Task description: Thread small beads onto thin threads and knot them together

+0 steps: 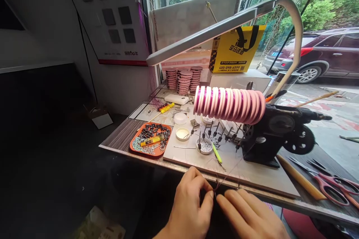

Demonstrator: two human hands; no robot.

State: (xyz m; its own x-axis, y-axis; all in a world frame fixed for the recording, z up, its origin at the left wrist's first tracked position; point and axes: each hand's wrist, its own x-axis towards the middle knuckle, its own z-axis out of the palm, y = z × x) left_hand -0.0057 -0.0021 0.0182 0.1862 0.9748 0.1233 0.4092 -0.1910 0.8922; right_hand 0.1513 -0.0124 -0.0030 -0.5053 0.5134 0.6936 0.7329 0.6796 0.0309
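Observation:
My left hand (188, 206) is at the near table edge, thumb and fingers pinched on a thin thread (224, 179). That thread runs up toward the black winding machine (276, 134), which carries a row of pink and white spools (229, 104). My right hand (248, 213) lies just right of the left, fingers together and meeting the same thread at the pinch. Whether the right fingers grip it is hard to make out.
An orange tray (151, 140) of small parts sits at left. Small round tins (183, 133) and a green-handled tool (216, 153) lie on the grey mat (252, 173). Red scissors (333, 186) lie at right. A desk lamp arm (213, 31) hangs overhead. Stacked pink spools (183, 80) stand behind.

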